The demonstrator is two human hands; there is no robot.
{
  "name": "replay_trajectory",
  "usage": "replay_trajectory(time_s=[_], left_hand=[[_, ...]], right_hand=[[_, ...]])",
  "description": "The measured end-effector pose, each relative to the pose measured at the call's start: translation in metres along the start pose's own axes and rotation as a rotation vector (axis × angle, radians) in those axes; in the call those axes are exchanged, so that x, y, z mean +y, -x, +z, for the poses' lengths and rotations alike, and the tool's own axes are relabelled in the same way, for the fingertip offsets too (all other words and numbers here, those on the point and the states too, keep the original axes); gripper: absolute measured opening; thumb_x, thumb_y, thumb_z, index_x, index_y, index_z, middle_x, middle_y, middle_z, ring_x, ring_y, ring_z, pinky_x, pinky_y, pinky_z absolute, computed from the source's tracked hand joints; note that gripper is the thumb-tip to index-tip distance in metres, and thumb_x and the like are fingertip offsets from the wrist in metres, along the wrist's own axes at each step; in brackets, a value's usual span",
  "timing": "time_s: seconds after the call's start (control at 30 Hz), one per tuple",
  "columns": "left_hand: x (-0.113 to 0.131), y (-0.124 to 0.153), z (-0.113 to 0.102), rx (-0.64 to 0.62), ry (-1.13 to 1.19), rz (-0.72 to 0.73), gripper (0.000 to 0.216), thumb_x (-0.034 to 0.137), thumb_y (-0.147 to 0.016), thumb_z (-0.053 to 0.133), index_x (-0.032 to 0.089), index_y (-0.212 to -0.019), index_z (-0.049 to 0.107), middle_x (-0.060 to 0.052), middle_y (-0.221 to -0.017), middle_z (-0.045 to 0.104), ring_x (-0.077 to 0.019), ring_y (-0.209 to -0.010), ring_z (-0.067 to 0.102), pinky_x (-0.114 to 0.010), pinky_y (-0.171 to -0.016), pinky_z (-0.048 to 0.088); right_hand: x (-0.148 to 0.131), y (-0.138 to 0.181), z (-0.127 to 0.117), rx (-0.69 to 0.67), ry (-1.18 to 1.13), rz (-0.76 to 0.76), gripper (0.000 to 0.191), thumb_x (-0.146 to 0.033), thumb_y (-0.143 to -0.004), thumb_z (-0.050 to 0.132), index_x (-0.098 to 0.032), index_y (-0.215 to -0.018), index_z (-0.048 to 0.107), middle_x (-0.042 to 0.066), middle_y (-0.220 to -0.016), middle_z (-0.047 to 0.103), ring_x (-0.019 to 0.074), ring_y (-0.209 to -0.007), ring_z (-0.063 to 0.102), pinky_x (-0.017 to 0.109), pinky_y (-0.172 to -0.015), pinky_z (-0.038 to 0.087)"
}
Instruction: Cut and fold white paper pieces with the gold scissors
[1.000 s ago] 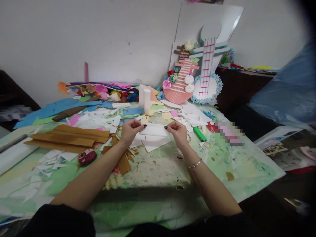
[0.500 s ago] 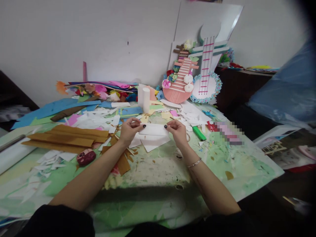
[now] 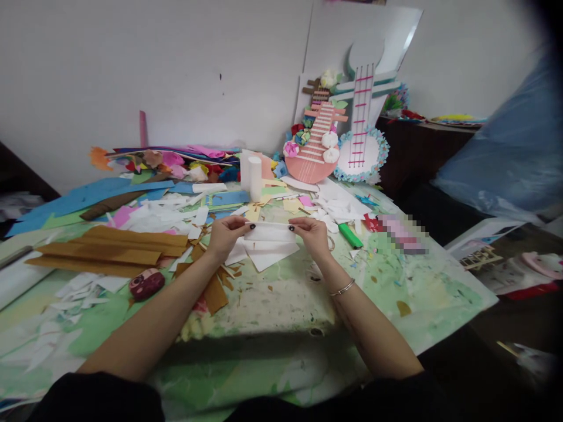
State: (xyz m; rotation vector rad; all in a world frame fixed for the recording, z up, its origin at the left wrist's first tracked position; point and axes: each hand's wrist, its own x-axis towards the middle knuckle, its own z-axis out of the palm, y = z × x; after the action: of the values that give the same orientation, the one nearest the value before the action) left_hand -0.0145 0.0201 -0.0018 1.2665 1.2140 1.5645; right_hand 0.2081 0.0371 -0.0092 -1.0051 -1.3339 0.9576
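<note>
A folded white paper piece is stretched between my two hands above the table. My left hand pinches its left end with thumb and fingers closed. My right hand pinches the right end the same way; a thin bracelet sits on that wrist. Under the paper lie more white paper sheets on the green-stained table.
Brown paper strips lie to the left, with a dark red painted stone in front of them. A green marker lies to the right. A white roll, coloured paper scraps and a pink paper instrument model stand behind.
Both hands keep their pinch on the white paper. The view has shifted a little, so everything sits slightly further left in the picture.
</note>
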Motion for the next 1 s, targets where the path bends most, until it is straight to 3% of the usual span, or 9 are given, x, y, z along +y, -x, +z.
replay_trajectory(time_s=[0.9, 1.0], left_hand=[[0.0024, 0.0033, 0.0015, 0.0, -0.014, -0.007, 0.032, 0.036, -0.046, 0.084, 0.014, -0.065, 0.07, -0.003, -0.062, 0.067, -0.0131, -0.055, 0.058, -0.025, -0.054, 0.046], [0.0006, 0.0039, 0.0014, -0.026, -0.026, 0.016, 0.028, 0.035, -0.049, 0.083, 0.015, -0.065, 0.071, -0.004, -0.063, 0.068, -0.0127, -0.056, 0.058, -0.025, -0.055, 0.047]], right_hand=[[0.0029, -0.0019, -0.0053, -0.025, 0.024, 0.003, 0.016, -0.029, -0.06, 0.073, -0.018, -0.071, 0.071, 0.005, -0.072, 0.071, 0.019, -0.067, 0.065, 0.03, -0.063, 0.049], [-0.0011, -0.0004, -0.0058, -0.063, 0.077, -0.035, 0.02, -0.031, -0.065, 0.071, -0.019, -0.081, 0.071, 0.005, -0.079, 0.071, 0.0194, -0.073, 0.065, 0.032, -0.069, 0.049]])
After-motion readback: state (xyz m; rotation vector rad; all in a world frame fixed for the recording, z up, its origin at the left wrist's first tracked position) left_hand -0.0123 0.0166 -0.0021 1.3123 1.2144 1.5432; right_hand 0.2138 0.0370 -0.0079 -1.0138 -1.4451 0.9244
